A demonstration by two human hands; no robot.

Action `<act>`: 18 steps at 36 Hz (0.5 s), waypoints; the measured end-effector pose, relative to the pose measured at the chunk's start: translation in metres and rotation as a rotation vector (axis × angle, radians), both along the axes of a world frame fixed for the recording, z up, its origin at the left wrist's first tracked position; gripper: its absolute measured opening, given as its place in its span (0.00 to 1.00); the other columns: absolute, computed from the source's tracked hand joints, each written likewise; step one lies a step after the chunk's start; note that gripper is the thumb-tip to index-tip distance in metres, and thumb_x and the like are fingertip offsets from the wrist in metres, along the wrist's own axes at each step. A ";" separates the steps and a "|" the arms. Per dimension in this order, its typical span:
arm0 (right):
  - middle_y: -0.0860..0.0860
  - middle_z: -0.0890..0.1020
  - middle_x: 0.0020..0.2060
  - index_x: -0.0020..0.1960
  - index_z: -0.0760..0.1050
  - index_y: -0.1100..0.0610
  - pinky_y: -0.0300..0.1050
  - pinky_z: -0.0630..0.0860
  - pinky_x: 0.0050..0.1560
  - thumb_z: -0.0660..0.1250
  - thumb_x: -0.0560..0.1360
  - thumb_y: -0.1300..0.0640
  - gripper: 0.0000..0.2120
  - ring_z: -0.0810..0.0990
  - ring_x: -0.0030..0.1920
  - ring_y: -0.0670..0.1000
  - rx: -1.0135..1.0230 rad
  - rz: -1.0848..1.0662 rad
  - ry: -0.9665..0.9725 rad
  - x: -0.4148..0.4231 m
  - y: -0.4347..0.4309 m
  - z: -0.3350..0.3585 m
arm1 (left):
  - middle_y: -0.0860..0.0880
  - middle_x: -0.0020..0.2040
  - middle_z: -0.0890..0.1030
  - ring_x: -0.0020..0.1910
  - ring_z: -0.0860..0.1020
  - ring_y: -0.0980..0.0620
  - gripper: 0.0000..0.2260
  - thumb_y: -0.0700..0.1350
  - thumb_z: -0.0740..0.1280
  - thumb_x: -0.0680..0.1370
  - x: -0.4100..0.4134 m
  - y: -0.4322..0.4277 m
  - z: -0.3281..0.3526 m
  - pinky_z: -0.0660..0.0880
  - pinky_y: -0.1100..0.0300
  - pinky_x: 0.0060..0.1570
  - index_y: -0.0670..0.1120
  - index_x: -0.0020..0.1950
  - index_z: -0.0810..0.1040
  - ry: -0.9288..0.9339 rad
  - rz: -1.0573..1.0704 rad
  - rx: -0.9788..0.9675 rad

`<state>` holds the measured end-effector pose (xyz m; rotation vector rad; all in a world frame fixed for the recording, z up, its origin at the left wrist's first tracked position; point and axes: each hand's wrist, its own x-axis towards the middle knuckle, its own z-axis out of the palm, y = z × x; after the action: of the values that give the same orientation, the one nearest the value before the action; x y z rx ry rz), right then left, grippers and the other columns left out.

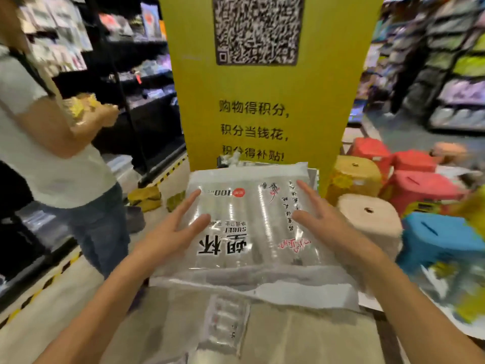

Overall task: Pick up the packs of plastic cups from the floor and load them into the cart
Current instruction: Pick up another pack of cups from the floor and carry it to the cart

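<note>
Pressing flat on the top pack of plastic cups point(244, 206) with left hand point(173, 229) and right hand point(330, 222), fingers straight and spread, gripping nothing. Laid over a lower pack point(225, 321), seemingly loaded already, with no cart wall or floor packs in view.

Pack of plastic cups point(252, 227) in the middle, left hand point(170, 232) flat on its left side, right hand point(328, 222) on its right, second pack point(225, 324) nearer and partly under it, pillar sign point(262, 114) behind, stools point(420, 190) to the right, another person point(52, 158) at left, shelves point(141, 74) behind them
</note>
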<state>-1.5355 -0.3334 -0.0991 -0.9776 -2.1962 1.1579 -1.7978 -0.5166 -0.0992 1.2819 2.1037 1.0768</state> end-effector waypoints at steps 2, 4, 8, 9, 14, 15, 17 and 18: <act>0.42 0.60 0.77 0.77 0.54 0.32 0.48 0.63 0.71 0.66 0.79 0.48 0.32 0.61 0.75 0.46 0.012 -0.091 0.013 0.030 -0.005 0.013 | 0.58 0.79 0.58 0.75 0.63 0.49 0.31 0.72 0.62 0.71 0.017 0.017 0.018 0.64 0.48 0.71 0.77 0.71 0.53 0.037 -0.095 0.006; 0.43 0.61 0.77 0.77 0.55 0.34 0.43 0.64 0.65 0.66 0.79 0.49 0.32 0.62 0.74 0.46 0.016 -0.192 0.023 0.062 -0.012 0.026 | 0.57 0.79 0.58 0.75 0.64 0.47 0.32 0.71 0.61 0.71 0.040 0.034 0.034 0.64 0.46 0.71 0.74 0.74 0.53 0.092 -0.165 -0.005; 0.45 0.63 0.75 0.77 0.57 0.34 0.46 0.64 0.71 0.67 0.78 0.47 0.32 0.63 0.73 0.47 0.002 -0.357 0.027 0.124 -0.031 0.045 | 0.57 0.79 0.55 0.74 0.65 0.45 0.31 0.70 0.59 0.74 0.084 0.065 0.054 0.68 0.45 0.67 0.73 0.74 0.50 0.130 -0.342 -0.012; 0.44 0.64 0.74 0.77 0.57 0.35 0.45 0.64 0.70 0.67 0.78 0.47 0.32 0.64 0.73 0.48 0.001 -0.406 0.031 0.140 -0.037 0.048 | 0.57 0.80 0.54 0.75 0.64 0.45 0.31 0.69 0.60 0.74 0.097 0.072 0.057 0.68 0.46 0.67 0.73 0.74 0.51 0.117 -0.392 -0.012; 0.43 0.63 0.75 0.77 0.58 0.35 0.48 0.69 0.68 0.68 0.78 0.50 0.32 0.67 0.69 0.48 -0.051 -0.592 0.091 0.216 -0.069 0.053 | 0.55 0.79 0.58 0.75 0.62 0.48 0.31 0.68 0.60 0.75 0.168 0.094 0.066 0.65 0.53 0.66 0.69 0.76 0.54 0.146 -0.575 0.012; 0.43 0.62 0.76 0.77 0.58 0.35 0.50 0.68 0.70 0.68 0.78 0.49 0.32 0.66 0.70 0.48 -0.051 -0.621 0.092 0.232 -0.076 0.053 | 0.55 0.79 0.60 0.74 0.64 0.49 0.31 0.68 0.60 0.74 0.181 0.098 0.067 0.66 0.52 0.67 0.69 0.76 0.55 0.142 -0.598 0.018; 0.43 0.59 0.78 0.78 0.58 0.37 0.53 0.64 0.74 0.67 0.78 0.49 0.32 0.62 0.75 0.49 -0.025 -0.692 0.078 0.265 -0.090 0.054 | 0.55 0.77 0.63 0.67 0.71 0.51 0.31 0.68 0.62 0.74 0.212 0.107 0.068 0.72 0.54 0.61 0.71 0.75 0.56 0.110 -0.648 0.018; 0.42 0.59 0.78 0.78 0.58 0.38 0.53 0.63 0.74 0.67 0.78 0.49 0.32 0.61 0.76 0.48 -0.017 -0.725 0.087 0.282 -0.097 0.055 | 0.54 0.77 0.63 0.66 0.72 0.51 0.31 0.68 0.62 0.73 0.229 0.111 0.069 0.73 0.54 0.59 0.71 0.74 0.56 0.105 -0.680 0.017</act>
<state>-1.2533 -0.4304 -0.0441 -1.5188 -1.5377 0.8420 -1.5685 -0.4058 -0.0307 1.8952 1.5181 0.7300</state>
